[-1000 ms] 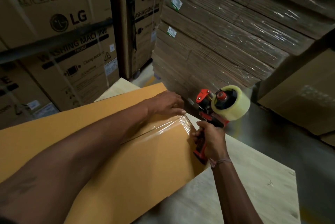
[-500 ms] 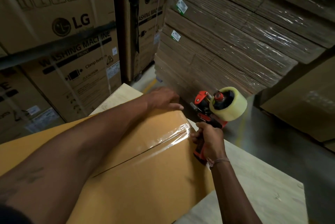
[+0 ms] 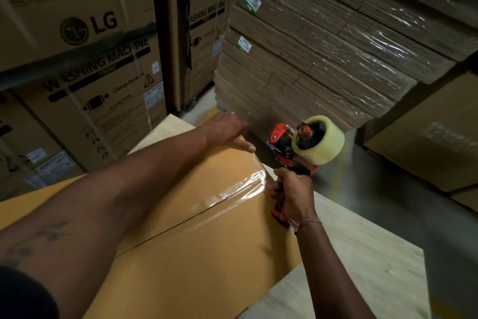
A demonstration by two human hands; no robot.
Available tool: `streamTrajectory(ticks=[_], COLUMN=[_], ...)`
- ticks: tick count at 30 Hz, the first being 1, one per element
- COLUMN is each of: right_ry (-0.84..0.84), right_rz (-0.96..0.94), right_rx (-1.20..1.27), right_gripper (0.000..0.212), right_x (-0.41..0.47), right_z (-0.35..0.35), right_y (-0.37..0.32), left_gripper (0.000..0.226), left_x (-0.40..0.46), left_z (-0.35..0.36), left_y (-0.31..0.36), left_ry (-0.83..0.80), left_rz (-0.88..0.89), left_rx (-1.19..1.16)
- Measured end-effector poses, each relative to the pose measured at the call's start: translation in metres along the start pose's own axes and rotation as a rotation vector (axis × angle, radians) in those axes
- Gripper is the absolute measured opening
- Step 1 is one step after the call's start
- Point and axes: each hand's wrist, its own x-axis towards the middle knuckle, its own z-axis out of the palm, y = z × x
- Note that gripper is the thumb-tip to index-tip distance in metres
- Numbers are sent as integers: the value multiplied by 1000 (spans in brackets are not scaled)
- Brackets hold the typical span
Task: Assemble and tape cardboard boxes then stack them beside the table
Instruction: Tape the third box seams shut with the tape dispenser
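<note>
A tan cardboard box [image 3: 207, 254] lies on the light wooden table [image 3: 362, 254], its top flaps closed along a centre seam. Clear tape [image 3: 232, 189] covers the seam's far end and wraps over the box's far edge. My left hand [image 3: 227, 130] rests flat on the far corner of the box, fingers straight. My right hand [image 3: 294, 194] grips the handle of a red and black tape dispenser [image 3: 292, 145] just past the far edge. The dispenser carries a roll of clear tape [image 3: 320, 140] and stands upright.
Large LG washing machine cartons [image 3: 77, 47] stand at the left and behind. A shrink-wrapped pallet of flat cardboard [image 3: 323, 47] rises ahead. More cartons [image 3: 426, 137] sit at the right, beyond a strip of grey floor [image 3: 388, 202].
My left hand has slid along the far edge toward the box's far corner. The dispenser has stayed by the far edge, and the view has shifted slightly.
</note>
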Motion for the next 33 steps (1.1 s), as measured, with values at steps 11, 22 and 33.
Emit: streamTrajectory(ticks=[11,22,33], right_ry=[2,-59,-90], right_rz=[-26,-44,39], right_rx=[-29,5,80], right_gripper=[14,31,10], right_x=[-3,-3,3], right_z=[2,-8,-150], right_y=[0,-5,41], left_gripper=[70,66,88], left_x=[-10,-7,-96], left_z=[11,-4,30], left_y=[6,19,168], left_ry=[98,-55,-63], left_rz=[-259,-69,182], left_rx=[-340,16,-234])
